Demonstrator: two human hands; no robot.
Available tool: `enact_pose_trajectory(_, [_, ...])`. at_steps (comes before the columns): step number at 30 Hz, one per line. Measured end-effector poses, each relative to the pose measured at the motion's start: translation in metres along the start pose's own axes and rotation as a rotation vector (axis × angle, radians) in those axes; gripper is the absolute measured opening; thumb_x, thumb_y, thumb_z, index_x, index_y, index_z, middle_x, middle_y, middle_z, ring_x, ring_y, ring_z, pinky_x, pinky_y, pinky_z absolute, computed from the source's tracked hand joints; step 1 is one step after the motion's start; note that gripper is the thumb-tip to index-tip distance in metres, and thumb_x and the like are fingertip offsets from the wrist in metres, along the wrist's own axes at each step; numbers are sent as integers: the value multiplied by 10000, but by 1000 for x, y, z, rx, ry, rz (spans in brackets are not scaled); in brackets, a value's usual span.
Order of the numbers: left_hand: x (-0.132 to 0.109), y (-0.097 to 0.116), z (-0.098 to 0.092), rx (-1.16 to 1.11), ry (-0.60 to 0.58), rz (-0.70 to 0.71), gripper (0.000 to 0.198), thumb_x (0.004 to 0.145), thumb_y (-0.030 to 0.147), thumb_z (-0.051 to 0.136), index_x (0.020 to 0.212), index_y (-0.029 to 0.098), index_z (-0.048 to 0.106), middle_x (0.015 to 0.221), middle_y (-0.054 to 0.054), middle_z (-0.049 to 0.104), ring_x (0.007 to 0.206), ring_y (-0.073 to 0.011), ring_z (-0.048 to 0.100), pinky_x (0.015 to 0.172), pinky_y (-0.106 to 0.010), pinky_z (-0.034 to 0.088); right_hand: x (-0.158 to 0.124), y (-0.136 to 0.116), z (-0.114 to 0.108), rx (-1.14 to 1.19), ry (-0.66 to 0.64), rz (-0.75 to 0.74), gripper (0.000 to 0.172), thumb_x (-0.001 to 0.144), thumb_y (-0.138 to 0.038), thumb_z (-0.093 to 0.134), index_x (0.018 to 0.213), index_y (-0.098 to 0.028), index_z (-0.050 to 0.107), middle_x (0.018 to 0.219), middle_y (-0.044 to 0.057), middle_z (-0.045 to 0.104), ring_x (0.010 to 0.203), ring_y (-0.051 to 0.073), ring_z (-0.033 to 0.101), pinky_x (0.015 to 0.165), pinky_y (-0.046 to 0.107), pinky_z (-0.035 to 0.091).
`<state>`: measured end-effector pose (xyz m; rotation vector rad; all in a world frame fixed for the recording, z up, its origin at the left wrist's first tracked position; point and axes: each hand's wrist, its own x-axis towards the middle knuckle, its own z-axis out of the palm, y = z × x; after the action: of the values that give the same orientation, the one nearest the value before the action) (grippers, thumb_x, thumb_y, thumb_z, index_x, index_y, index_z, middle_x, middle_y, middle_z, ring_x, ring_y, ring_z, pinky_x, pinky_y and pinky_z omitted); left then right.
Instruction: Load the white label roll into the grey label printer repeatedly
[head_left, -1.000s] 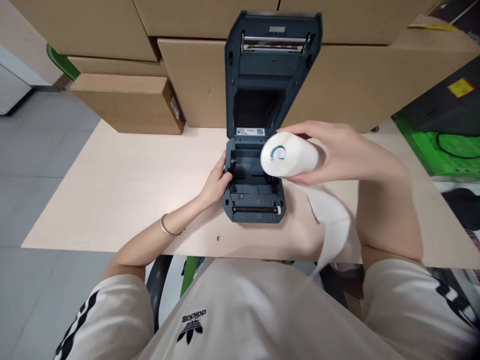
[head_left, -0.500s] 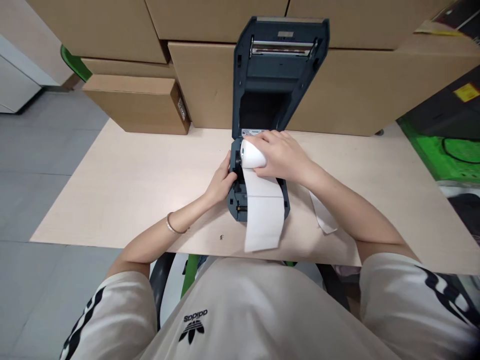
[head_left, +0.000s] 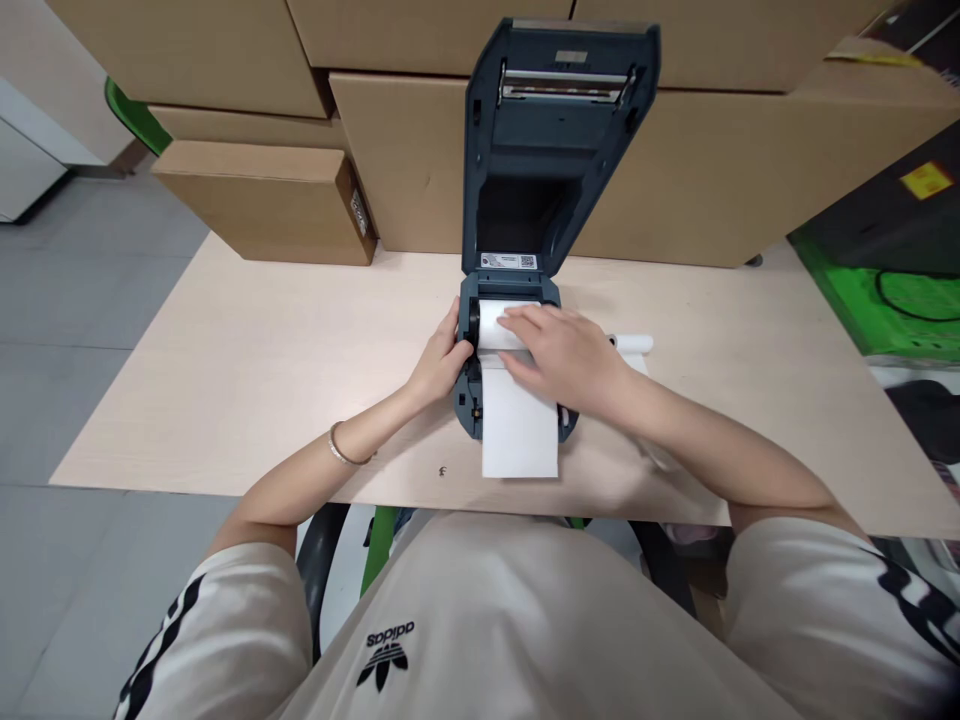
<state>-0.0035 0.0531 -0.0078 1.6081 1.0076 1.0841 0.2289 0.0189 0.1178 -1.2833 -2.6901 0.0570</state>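
Paper roll [head_left: 490, 325] lies crosswise in the rear well of the opened label printer [head_left: 466, 418], its left end just beside a black holder [head_left: 473, 325], its right end hidden by my fingers. My right grip [head_left: 574, 360] is part-open and loosely curved — fingertips on the roll's face, thumb lower down, over the paper. I can't tell whether it carries any of the roll's weight. My left grip [head_left: 439, 366] is closed on the printer's left side, thumb over the rim, fingers along the outer wall.

From the roll a white strip [head_left: 520, 430] runs forward over the printer's front edge and ends short of the near edge of the counter [head_left: 262, 400]. The lid [head_left: 555, 135] leans back, upright, close before large cartons [head_left: 409, 160], so the room behind is tight. Sideways there is more: broad counter past my left forearm, and a wide stretch beyond my right one.

I count one printer, two rolls — the second, a thinner roll [head_left: 636, 342], lies on the counter right of the printer — and one smaller box [head_left: 255, 210] at the back left. At least five larger cartons stand stacked behind.
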Motion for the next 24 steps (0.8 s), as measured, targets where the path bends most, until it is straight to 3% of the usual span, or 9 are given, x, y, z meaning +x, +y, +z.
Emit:
enact_pose_trajectory(5, [-2, 3, 0, -18, 4, 16, 908, 954, 309, 629, 1826, 229, 390, 1942, -85, 356, 1834, -351, 284, 1531, -549, 168, -57, -31, 4, 60, -76, -148, 721, 1176, -560, 545, 1613, 3, 651, 1681, 286, 652, 1572, 448, 653, 1242, 586, 633])
enact_pose_trajectory(8, [-2, 4, 1, -49, -1, 9, 921, 954, 336, 649, 1829, 238, 379, 1961, -72, 304, 1850, -350, 235, 1535, -549, 141, -73, -39, 12, 23, -154, -184, 823, 1134, -593, 648, 1672, 28, 586, 1766, 311, 544, 1660, 507, 534, 1329, 639, 555])
enact_pose_trajectory(11, [-2, 4, 1, -72, -21, -11, 964, 959, 389, 661, 1848, 223, 326, 1978, -81, 244, 1859, -350, 200, 1538, -535, 135, -77, -40, 16, -11, -156, -198, 846, 1136, -562, 659, 1701, 55, 536, 1789, 335, 496, 1678, 522, 499, 1356, 655, 521])
enact_pose_trajectory(19, [0, 0, 0, -47, -23, -27, 988, 960, 369, 634, 1866, 228, 266, 1994, -69, 192, 1869, -308, 157, 1540, -498, 113, -66, -41, 8, -5, -163, -165, 746, 1167, -574, 581, 1618, 18, 640, 1701, 321, 616, 1609, 515, 594, 1253, 662, 611])
enact_pose_trajectory(24, [-2, -4, 1, -71, -23, -42, 979, 984, 457, 677, 1861, 280, 280, 1999, -33, 181, 1874, -317, 122, 1541, -506, 93, -66, -42, 8, 62, -197, -154, 813, 1149, -643, 591, 1657, -8, 608, 1762, 312, 554, 1671, 515, 519, 1279, 690, 577])
